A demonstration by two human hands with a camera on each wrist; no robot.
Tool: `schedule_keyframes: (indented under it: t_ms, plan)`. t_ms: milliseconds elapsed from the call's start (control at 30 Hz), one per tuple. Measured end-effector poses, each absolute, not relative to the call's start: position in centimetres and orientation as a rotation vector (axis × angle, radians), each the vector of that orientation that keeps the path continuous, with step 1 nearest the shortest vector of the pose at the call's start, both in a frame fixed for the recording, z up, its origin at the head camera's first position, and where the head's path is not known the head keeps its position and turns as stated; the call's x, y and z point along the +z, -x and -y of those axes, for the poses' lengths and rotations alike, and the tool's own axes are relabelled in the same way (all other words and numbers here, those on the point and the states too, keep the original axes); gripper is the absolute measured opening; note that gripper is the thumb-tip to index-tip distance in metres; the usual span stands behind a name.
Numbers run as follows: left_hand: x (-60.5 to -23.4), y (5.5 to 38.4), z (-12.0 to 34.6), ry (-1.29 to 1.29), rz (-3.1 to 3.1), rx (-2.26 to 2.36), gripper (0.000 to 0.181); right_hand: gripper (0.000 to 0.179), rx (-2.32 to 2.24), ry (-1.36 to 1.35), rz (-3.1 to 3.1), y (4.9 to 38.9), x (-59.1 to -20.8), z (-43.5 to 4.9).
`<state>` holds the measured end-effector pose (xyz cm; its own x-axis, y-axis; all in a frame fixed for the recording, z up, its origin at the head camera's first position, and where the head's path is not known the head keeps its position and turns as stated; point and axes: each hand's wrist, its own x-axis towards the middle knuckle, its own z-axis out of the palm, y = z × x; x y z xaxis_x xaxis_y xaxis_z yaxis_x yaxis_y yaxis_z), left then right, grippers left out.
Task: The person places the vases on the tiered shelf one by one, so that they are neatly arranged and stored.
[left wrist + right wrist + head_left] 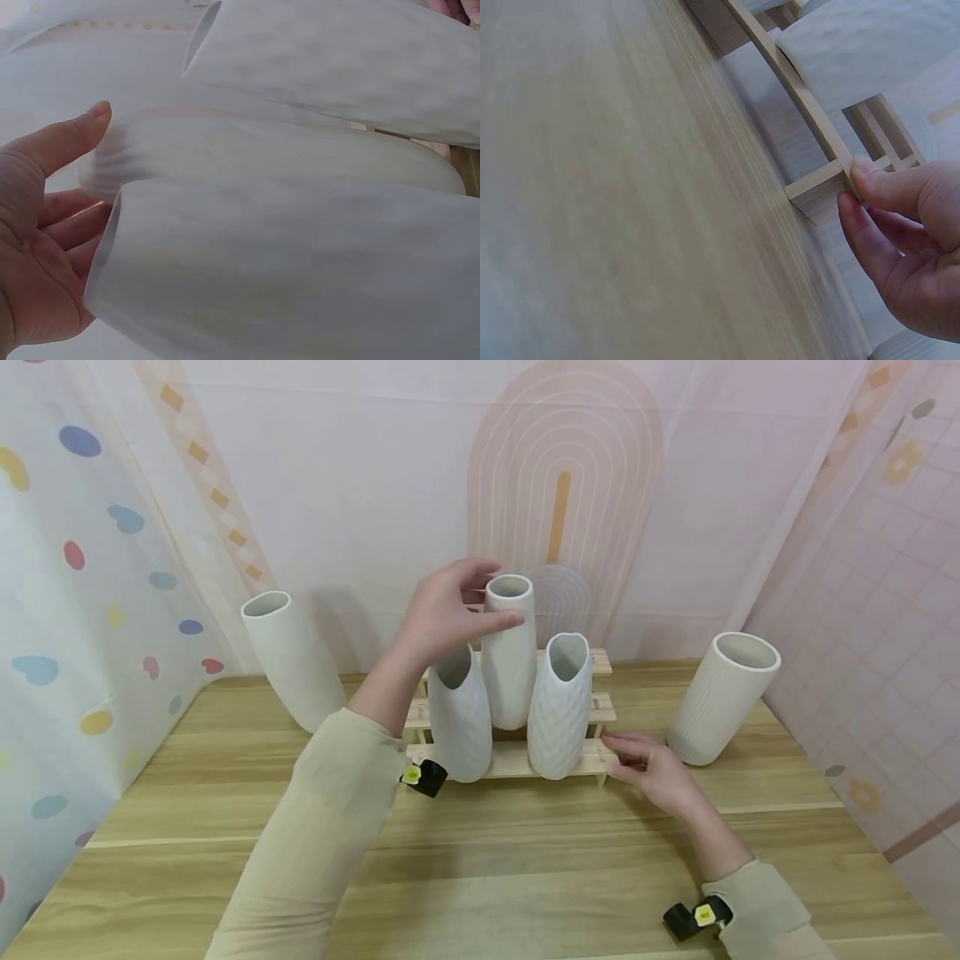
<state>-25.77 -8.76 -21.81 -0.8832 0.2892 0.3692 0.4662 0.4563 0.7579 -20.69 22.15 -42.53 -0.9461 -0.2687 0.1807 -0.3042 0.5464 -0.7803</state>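
Note:
A smooth white vase (511,681) stands at the middle of a stepped wooden rack (510,762). My left hand (452,610) holds it near its rim, thumb across the front and fingers behind; in the left wrist view the hand (56,225) is partly hidden by a nearer vase. Two textured white vases with notched rims, one on the left (462,727) and one on the right (558,718), sit on the front step. With thumb and fingertips, my right hand (652,768) pinches the right end of that step, as the right wrist view shows at the shelf corner (845,166).
A white vase with an oval mouth (292,664) stands on the wooden table (510,877) left of the rack. To the right is a ribbed white vase (720,702), close beyond my right hand. Patterned curtains (360,485) enclose the back and sides.

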Motion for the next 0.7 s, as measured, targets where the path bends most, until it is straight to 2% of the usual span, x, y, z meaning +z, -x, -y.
schedule_keyframes:
  t_ms: [400,700]
  plan:
    - [-22.6,24.2,11.2,0.633,2.477,-1.507,0.062,0.042,1.393,-0.506,2.732,20.5,-42.4,-22.1]
    - [-25.4,24.3,14.6,0.550,2.350,-1.565,0.050,0.042,1.391,-0.520,2.722,20.6,-42.5,-22.3]
